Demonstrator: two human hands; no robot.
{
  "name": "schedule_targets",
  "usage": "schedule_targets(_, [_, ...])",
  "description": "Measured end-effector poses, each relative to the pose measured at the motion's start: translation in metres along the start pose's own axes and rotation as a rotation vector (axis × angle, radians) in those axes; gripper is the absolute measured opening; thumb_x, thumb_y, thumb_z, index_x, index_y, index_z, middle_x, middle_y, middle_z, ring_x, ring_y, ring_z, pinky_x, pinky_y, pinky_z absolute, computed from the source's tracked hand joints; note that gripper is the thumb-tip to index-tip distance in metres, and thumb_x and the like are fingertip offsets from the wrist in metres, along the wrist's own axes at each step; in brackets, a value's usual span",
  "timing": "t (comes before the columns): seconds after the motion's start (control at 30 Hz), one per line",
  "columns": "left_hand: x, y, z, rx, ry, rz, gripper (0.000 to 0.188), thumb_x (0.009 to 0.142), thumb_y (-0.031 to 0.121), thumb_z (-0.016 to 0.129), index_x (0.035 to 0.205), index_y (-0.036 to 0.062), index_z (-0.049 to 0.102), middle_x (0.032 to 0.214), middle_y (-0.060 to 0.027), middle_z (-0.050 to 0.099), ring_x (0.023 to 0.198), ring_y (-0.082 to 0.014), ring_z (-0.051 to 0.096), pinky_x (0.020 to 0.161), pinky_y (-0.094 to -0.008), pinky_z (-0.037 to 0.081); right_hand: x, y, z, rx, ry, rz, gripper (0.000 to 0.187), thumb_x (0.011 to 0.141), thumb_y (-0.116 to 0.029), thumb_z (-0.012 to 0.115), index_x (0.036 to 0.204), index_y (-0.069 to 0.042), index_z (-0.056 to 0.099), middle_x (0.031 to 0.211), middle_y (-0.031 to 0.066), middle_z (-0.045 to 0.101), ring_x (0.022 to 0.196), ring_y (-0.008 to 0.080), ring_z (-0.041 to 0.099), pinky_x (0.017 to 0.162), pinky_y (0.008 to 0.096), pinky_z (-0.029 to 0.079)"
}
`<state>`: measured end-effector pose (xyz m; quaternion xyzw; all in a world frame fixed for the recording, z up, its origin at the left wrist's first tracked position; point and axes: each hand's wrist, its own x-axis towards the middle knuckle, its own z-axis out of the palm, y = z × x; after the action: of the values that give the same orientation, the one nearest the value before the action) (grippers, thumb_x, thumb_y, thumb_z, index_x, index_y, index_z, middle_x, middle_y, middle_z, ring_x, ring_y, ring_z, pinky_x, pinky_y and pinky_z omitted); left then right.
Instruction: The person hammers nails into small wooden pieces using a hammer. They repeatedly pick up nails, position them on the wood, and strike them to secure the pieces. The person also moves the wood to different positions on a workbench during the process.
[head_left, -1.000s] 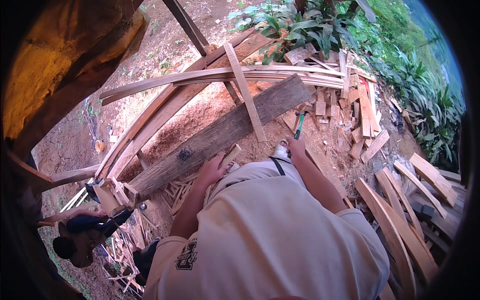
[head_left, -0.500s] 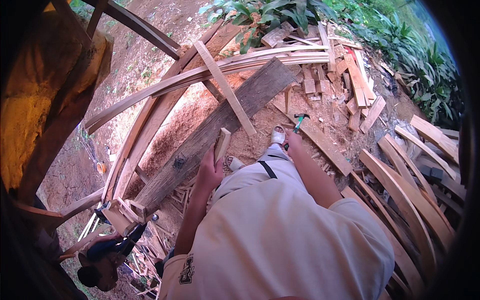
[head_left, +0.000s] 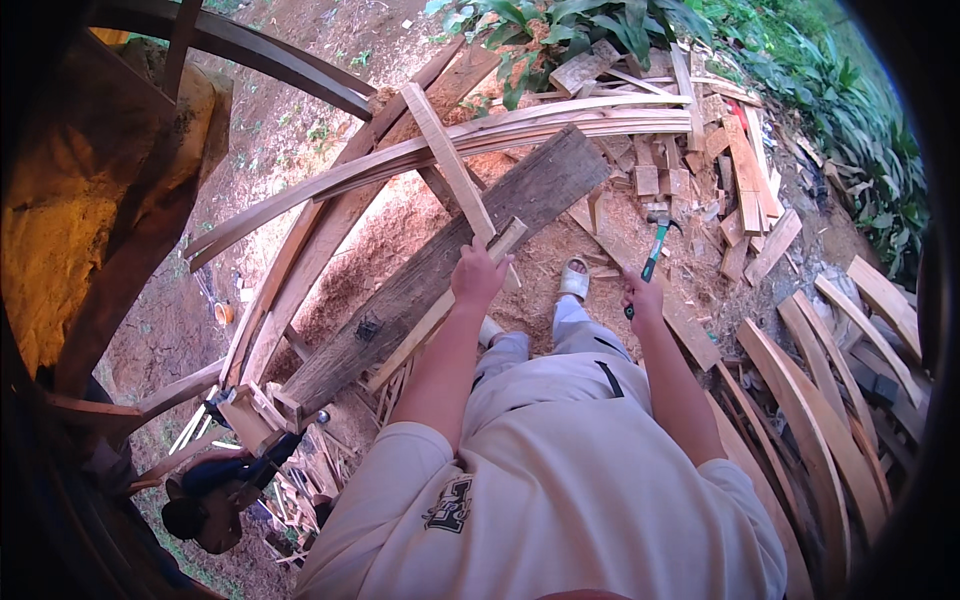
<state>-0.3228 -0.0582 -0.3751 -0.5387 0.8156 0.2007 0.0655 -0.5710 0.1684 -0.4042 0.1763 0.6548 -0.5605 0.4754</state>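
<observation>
My left hand is wrapped round a long, narrow wooden batten, near its far end. The batten runs alongside a broad, weathered dark plank, slanting from lower left to upper right. A lighter board lies across the stack, its near end close to my left hand. Out to the right, my right hand grips a claw hammer by its green and black handle. The hammer's head points away from me, above the sawdust-covered ground.
Long bent strips cross the far side. Offcuts are heaped at far right, with curved planks stacked nearer. Another person in a dark cap is at lower left beside a small wooden frame. A yellow-brown tarp hangs left.
My left hand has moved forward and right with the batten, bringing it alongside the dark plank. My right hand has shifted right with the hammer, now held farther from my legs.
</observation>
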Motion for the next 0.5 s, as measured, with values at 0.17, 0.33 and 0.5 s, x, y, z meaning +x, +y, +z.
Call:
schedule_targets(0.17, [-0.005,0.036,0.003,-0.034,-0.096,-0.325,0.081,0.086,0.055,0.083,0.134,-0.0007,0.050,0.104,-0.0249,0.075,0.097,-0.0418,0.076,0.082,-0.0502,0.063,-0.011,-0.006,-0.060,-0.037,0.110,0.052,0.031,0.095,-0.020,0.082,0.091,-0.012,0.052,0.071,-0.0017,0.051,0.049,0.0069,0.041,0.046,0.0266,0.038])
schedule_targets(0.33, [-0.006,0.042,0.023,-0.118,-0.086,-0.520,0.083,0.082,0.052,0.087,0.132,-0.0045,0.052,0.106,-0.0250,0.077,0.098,-0.0421,0.077,0.084,-0.0503,0.063,-0.004,-0.008,-0.104,0.018,0.191,0.065,0.030,0.095,-0.018,0.082,0.090,-0.011,0.053,0.070,-0.0016,0.049,0.050,0.0080,0.042,0.046,0.0272,0.038])
schedule_targets(0.5, [0.001,0.038,0.036,-0.128,-0.079,-0.573,0.063,0.081,0.040,0.088,0.119,-0.0035,0.062,0.108,-0.0252,0.077,0.101,-0.0411,0.077,0.087,-0.0499,0.063,0.011,-0.015,-0.119,0.062,0.221,0.089,0.030,0.095,-0.016,0.082,0.093,-0.010,0.052,0.071,-0.0009,0.049,0.049,0.0086,0.041,0.046,0.0275,0.038])
